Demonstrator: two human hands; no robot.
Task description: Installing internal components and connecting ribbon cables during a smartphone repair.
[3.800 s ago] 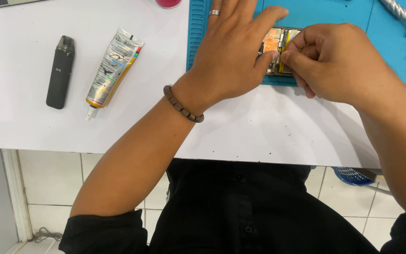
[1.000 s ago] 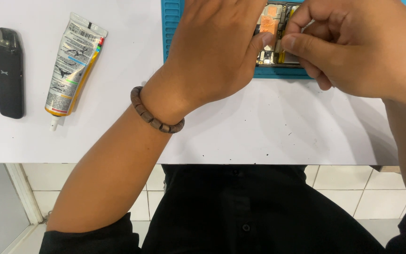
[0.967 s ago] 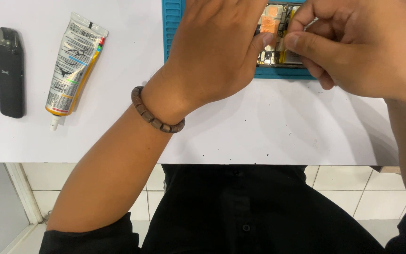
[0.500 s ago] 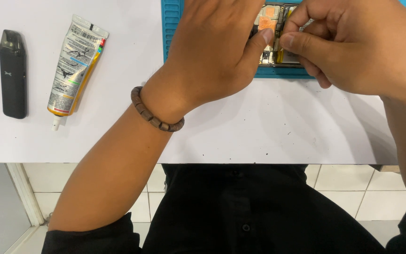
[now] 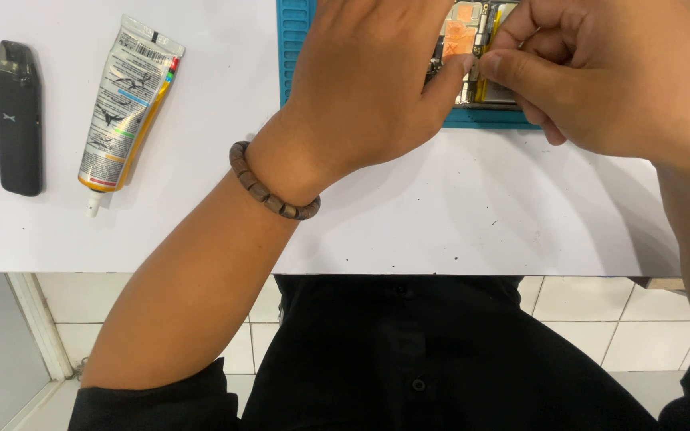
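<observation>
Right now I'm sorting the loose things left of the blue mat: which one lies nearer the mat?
The glue tube, white with a yellow edge, nozzle toward the table edge. The black pod device lies farther left.

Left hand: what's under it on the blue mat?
Under the left hand lies an opened device with orange parts on the blue mat. Most of it is covered by both hands; the right hand pinches its edge.

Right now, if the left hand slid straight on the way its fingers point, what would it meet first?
The left hand points up and right across the blue mat. It would probably meet the right hand first, whose fingers already sit close over the opened device.
</observation>
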